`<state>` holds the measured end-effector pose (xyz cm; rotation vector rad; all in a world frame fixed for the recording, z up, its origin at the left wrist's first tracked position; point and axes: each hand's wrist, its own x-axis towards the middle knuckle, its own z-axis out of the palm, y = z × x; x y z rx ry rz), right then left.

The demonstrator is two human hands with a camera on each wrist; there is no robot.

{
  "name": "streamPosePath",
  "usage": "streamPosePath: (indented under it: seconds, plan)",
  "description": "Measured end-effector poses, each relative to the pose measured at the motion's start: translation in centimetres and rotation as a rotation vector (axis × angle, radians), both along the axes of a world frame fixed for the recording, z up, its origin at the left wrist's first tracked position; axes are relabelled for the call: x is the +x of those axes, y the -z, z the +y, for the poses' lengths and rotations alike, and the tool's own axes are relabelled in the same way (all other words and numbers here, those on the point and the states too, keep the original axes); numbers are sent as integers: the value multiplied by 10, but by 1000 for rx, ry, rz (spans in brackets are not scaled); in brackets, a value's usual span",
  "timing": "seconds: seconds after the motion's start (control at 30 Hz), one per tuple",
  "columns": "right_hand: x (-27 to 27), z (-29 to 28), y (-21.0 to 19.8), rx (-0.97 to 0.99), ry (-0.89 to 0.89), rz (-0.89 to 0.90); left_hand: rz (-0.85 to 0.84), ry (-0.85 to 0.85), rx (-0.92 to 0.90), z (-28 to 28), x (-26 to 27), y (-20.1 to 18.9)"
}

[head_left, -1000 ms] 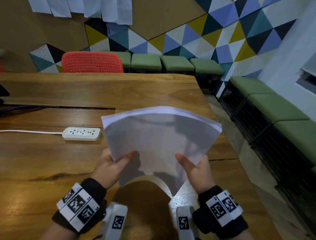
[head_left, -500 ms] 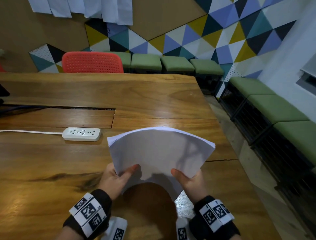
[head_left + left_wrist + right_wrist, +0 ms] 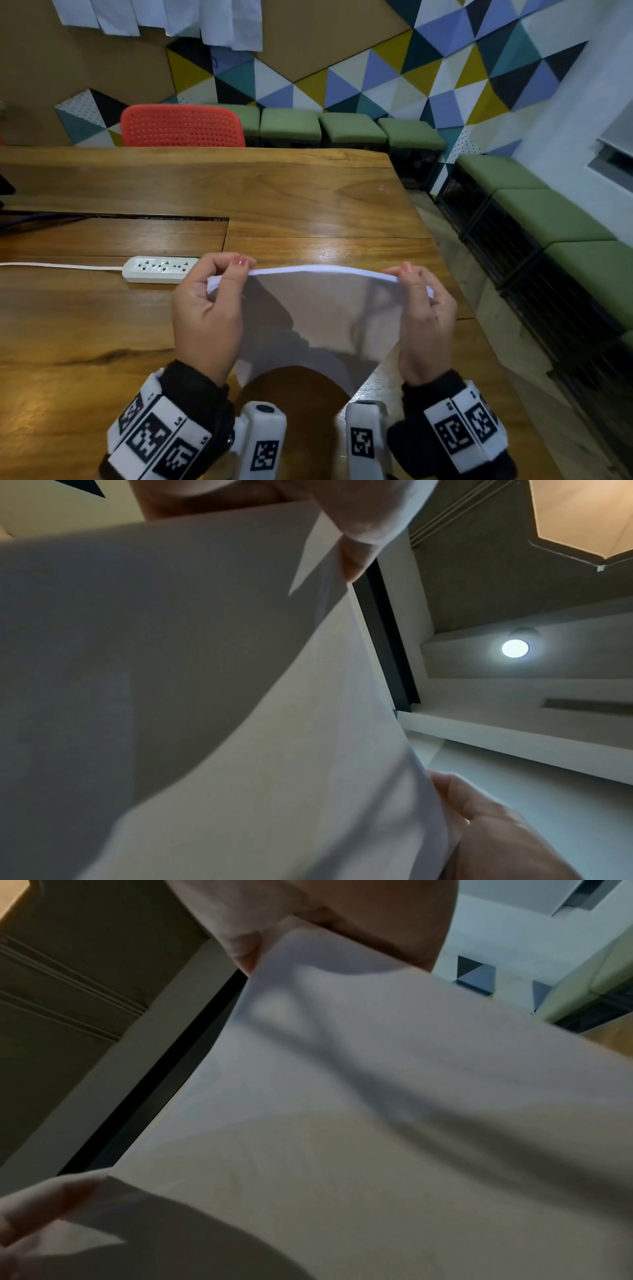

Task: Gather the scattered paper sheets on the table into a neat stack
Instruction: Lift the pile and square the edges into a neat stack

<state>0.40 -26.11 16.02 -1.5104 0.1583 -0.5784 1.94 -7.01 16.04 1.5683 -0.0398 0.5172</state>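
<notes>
A bundle of white paper sheets (image 3: 318, 318) stands upright on the wooden table (image 3: 274, 192), its lower edge bowed toward me. My left hand (image 3: 219, 284) pinches the top left corner and my right hand (image 3: 416, 284) pinches the top right corner. The sheets (image 3: 205, 723) fill the left wrist view, with my left fingers (image 3: 356, 520) at the top and the right hand (image 3: 486, 831) low. Seen from the right wrist, the paper (image 3: 377, 1123) spreads wide, my right fingers (image 3: 246, 939) grip its upper corner, and the left hand (image 3: 37, 1213) is at the lower left.
A white power strip (image 3: 159, 269) with its cord lies on the table left of the sheets. A red chair (image 3: 183, 125) stands behind the far edge. Green benches (image 3: 548, 212) line the right wall, past the table's right edge.
The sheets have come down from a raised, fanned tilt to stand low on the table. Both hands have shifted from the lower edge up to the top corners.
</notes>
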Motion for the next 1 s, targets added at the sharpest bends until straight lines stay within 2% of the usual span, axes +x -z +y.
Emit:
streamPosePath:
  seconds: [0.3,0.53,0.67,0.87,1.0]
  plan:
    - [-2,0,1,25,-32,-8,13,-26,-16,1,5,3]
    - [-1,-1,4,-45,11,-14,36,-31,-56,3,5,3]
    - [-2,-2,3,-135,29,-49,6,-51,-69,4,3,2]
    - [-1,-2,6,-103,62,-73,-46,-4,-15,6,3,7]
    - [-7,4,4,-125,88,-158,-122,56,-66,12,-1,9]
